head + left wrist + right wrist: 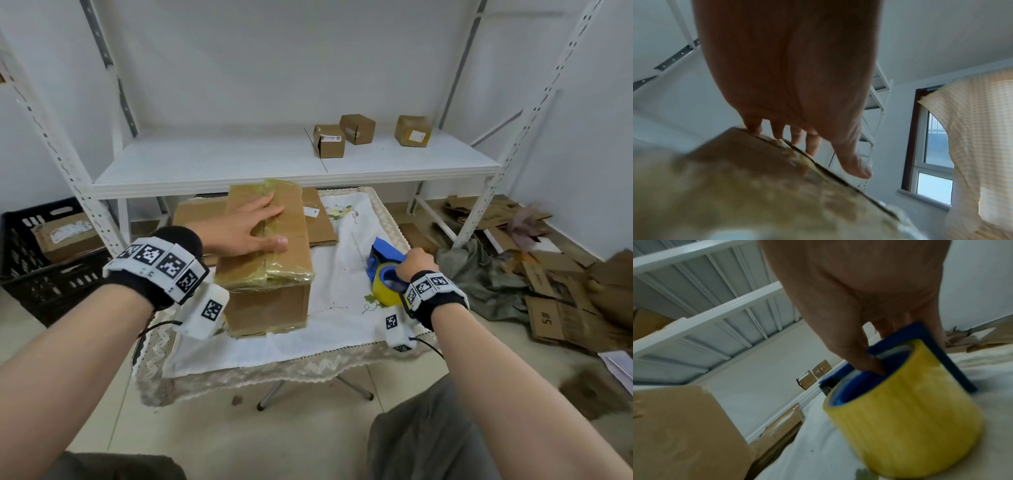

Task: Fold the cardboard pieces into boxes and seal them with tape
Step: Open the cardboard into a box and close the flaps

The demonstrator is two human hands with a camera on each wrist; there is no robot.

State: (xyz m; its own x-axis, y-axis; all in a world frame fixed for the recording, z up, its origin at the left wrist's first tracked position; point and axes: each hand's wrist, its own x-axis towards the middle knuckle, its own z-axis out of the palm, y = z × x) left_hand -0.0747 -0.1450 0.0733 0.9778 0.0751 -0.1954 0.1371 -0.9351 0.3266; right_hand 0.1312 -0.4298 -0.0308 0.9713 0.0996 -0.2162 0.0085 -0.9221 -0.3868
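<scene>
- A sealed cardboard box (270, 260) stands on the white embroidered cloth (346, 274) that covers the small folding counter (239, 373), its long top seam covered in yellowish tape.
- The left hand (245, 228) lies flat on the box top with straight, spread fingers (270, 214) across the taped seam; the thumb points toward the box's near right edge.
- In the left wrist view the same hand (789, 73) shows its fingertips touching the box top (756, 186) by the dark seam line.
- The right hand (414, 263) grips a blue tape dispenser (385, 255) loaded with a yellow tape roll (387, 287), which sits on the cloth to the right of the box, apart from it.
- In the right wrist view that hand (859, 296) has its fingers (851, 344) curled round the dispenser (941, 356), the thumb reaching into the roll's (906, 418) blue core.
- Flattened cardboard pieces (318, 219) lie on the counter behind the box, partly under it.
- Three small cardboard boxes (358, 128) stand on the white shelf (212, 164) behind the counter.
- A black plastic crate (37, 253) holding a parcel sits on the floor to the left.
- A heap of flattened cardboard (561, 284) and a crumpled grey-green cloth (479, 270) lie on the floor to the right.
</scene>
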